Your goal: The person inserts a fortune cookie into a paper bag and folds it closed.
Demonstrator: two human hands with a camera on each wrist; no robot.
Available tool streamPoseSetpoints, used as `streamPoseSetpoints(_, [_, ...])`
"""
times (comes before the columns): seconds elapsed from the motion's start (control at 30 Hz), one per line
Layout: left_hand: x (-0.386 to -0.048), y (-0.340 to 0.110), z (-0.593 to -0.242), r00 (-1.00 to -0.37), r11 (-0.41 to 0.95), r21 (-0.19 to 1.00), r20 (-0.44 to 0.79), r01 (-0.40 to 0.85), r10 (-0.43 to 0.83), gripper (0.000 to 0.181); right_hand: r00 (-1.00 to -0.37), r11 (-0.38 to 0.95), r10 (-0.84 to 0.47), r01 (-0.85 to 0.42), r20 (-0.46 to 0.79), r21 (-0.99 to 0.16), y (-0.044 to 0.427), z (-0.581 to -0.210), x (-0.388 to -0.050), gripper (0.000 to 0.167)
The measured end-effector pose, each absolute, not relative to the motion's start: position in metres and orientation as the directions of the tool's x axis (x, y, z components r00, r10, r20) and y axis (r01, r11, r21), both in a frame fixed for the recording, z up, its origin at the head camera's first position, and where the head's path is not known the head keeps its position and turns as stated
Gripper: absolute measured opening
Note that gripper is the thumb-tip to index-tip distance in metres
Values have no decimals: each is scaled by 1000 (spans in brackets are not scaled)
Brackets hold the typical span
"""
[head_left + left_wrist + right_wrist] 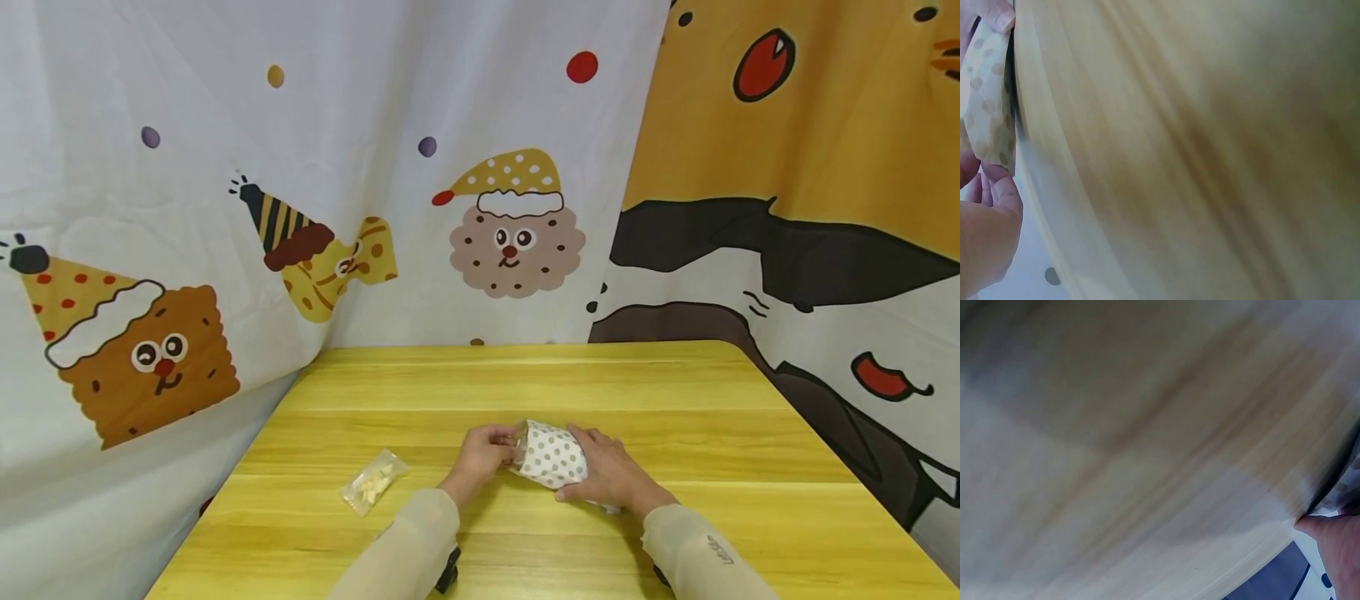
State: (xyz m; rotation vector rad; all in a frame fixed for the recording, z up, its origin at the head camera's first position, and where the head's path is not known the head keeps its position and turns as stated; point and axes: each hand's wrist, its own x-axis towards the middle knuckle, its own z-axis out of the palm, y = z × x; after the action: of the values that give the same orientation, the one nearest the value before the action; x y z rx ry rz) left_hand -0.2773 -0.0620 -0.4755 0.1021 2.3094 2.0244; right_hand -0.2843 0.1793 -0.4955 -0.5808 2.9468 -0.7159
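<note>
Together, left hand (481, 456) and right hand (613, 472) hold a dotted bag (553, 455), the right sleeve (684, 546) bearing unclear lettering (721, 550).

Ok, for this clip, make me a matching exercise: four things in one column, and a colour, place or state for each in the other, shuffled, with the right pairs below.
1. Dotted bag
2. Clear packet
3. Left hand
4. Right hand

A. Lies on the table, touched by neither of the hands
B. Fingers at the bag's end nearer the packet
C. White with grey-brown spots
D. Holds the bag farther from the packet

Pairs: 1-C, 2-A, 3-B, 4-D
</note>
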Motion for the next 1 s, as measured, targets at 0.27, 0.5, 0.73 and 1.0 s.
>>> streamPoseSetpoints(0.27, [-282, -57, -479, -997, 156, 988, -9, 3, 75, 32, -928, 825, -370, -346, 36, -447, 178, -495, -284, 121])
streamPoseSetpoints(0.5, [-281, -55, -477, -987, 206, 978, -5, 28, 158, 25, -931, 824, -365, -337, 28, -455, 178, -495, -284, 122])
streamPoseSetpoints(0.73, [-282, -67, -477, -990, 211, 974, 49, 75, 129, 27, -928, 822, -370, -349, 44, -450, 179, -496, -283, 122])
streamPoseSetpoints(1.0, [-285, -102, -468, -991, 211, 977, -5, 24, 136, 33, -925, 817, -377, -356, 47, -454, 179, -497, -284, 122])
